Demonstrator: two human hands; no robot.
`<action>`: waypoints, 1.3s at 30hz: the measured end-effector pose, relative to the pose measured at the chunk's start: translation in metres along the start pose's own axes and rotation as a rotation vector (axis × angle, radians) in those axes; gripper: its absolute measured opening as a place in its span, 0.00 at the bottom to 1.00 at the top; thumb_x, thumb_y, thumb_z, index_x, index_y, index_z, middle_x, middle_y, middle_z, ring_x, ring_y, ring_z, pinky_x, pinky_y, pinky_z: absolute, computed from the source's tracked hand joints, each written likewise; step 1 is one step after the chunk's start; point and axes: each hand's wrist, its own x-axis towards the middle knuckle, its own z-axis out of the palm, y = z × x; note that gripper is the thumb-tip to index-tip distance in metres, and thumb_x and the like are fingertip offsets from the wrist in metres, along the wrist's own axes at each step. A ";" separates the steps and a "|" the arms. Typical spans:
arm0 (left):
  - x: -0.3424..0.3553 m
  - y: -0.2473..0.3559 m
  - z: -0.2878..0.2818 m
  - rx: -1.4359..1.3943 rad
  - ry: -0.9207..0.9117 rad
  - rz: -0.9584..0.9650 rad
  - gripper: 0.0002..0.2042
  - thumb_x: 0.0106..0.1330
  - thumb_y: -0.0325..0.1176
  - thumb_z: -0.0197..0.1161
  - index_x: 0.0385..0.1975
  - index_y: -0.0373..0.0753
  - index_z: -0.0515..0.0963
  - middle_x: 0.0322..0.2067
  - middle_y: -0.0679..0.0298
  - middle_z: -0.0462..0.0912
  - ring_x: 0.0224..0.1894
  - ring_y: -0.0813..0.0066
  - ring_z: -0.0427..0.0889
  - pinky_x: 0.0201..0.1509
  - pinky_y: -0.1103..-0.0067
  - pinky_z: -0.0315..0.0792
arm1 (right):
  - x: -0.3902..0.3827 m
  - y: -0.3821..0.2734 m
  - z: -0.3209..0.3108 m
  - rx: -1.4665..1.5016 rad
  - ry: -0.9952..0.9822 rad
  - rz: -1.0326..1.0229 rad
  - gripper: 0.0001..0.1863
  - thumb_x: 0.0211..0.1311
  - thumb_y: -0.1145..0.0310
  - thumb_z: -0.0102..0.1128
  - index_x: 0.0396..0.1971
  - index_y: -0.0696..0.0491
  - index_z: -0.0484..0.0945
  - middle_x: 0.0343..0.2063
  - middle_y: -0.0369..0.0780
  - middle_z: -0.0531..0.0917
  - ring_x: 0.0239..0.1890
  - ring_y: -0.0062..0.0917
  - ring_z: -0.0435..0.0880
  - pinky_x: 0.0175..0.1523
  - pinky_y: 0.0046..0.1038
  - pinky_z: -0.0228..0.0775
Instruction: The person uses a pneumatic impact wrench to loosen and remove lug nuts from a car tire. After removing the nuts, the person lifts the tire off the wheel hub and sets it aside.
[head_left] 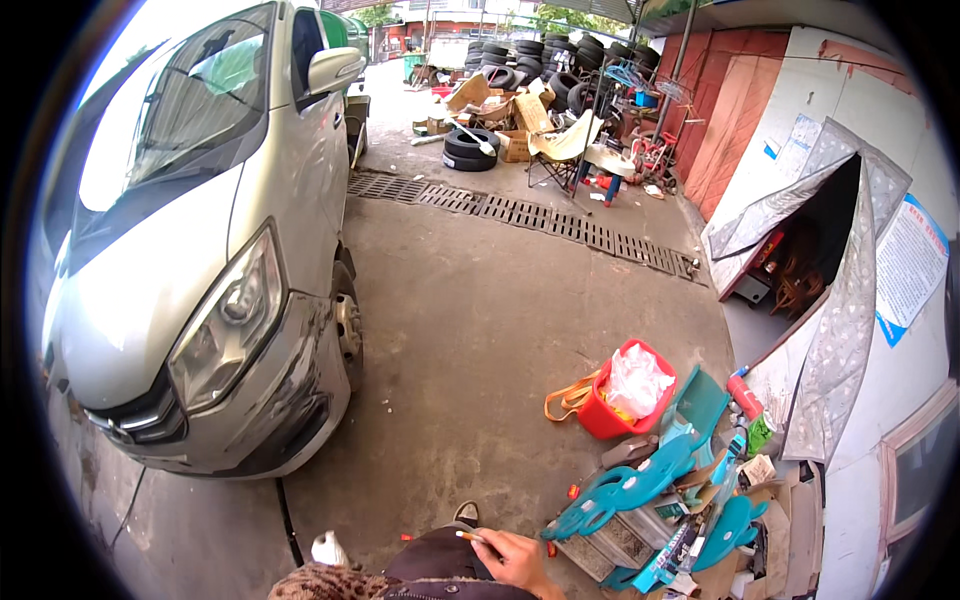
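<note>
My right hand (pixel 512 562) is low in the view, in front of my dark trouser leg (pixel 435 553). Pinched between its fingers is a thin cigarette (pixel 468 536) with an orange-brown end, pointing left. My left hand does not show; only a brown fuzzy patterned sleeve or garment edge (pixel 325 582) appears at the bottom. Just below the cigarette's level is the tip of my shoe (pixel 466 513) on the concrete. A white object (pixel 328 548) lies beside the patterned fabric, its kind unclear.
A silver van (pixel 180 250) with a scraped bumper stands at left. At right are a red bucket (pixel 625 395) with a plastic bag, teal plastic pieces (pixel 630 490) and cardboard. A drain grate (pixel 520 213) crosses the floor; stacked tyres (pixel 530 60) and a folding chair (pixel 565 145) stand beyond.
</note>
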 end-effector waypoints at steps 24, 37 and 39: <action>-0.030 0.411 0.490 1.019 -1.003 0.019 0.22 0.62 0.49 0.64 0.44 0.35 0.83 0.34 0.56 0.87 0.36 0.65 0.86 0.45 0.74 0.78 | 0.530 0.308 -0.208 0.024 0.148 -0.107 0.07 0.55 0.75 0.66 0.35 0.56 0.81 0.20 0.39 0.80 0.19 0.28 0.78 0.26 0.27 0.68; -0.087 0.486 0.866 0.825 -1.034 -0.110 0.13 0.58 0.37 0.62 0.33 0.32 0.81 0.24 0.56 0.81 0.25 0.64 0.81 0.30 0.71 0.76 | 0.754 0.462 -0.410 -0.110 0.385 -0.275 0.12 0.46 0.80 0.70 0.33 0.60 0.79 0.19 0.38 0.79 0.16 0.25 0.74 0.23 0.26 0.65; -0.108 0.528 0.981 0.734 -1.135 -0.082 0.11 0.58 0.35 0.62 0.31 0.31 0.81 0.22 0.57 0.81 0.23 0.64 0.81 0.27 0.70 0.75 | 0.772 0.464 -0.457 -0.214 0.426 -0.258 0.14 0.45 0.79 0.71 0.34 0.60 0.79 0.18 0.38 0.78 0.16 0.26 0.74 0.22 0.26 0.64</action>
